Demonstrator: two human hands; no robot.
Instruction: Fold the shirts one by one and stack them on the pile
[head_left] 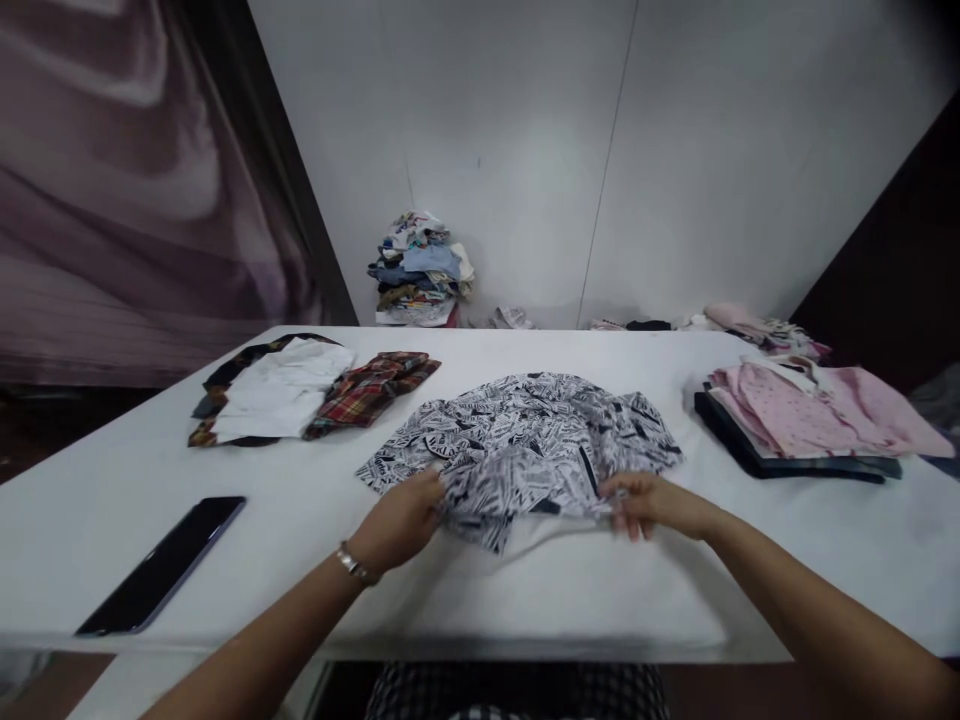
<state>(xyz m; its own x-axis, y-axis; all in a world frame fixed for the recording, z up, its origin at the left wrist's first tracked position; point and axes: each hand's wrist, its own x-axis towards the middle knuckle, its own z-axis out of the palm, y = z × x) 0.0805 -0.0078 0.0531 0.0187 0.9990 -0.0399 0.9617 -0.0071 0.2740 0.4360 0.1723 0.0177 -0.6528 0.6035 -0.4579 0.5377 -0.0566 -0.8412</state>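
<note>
A black-and-white printed shirt (pixel 517 430) lies rumpled across the middle of the white table (pixel 300 560). My left hand (pixel 401 520), with a metal bracelet on the wrist, is closed on the shirt's near edge at the left. At the right, my right hand (pixel 645 502) pinches the same near edge, its fingers slightly blurred. Between my hands the edge is raised a little off the tabletop, and one corner of the cloth hangs toward me. Parts of the garment under the folds are hidden.
To the left lie a white garment (pixel 281 390), a red plaid garment (pixel 371 390) and a dark phone (pixel 165 565). Folded clothes with a pink shirt (pixel 817 410) on top sit at the right. Behind the table, a tall clothes pile (pixel 424 265) stands against the wall (pixel 510 150).
</note>
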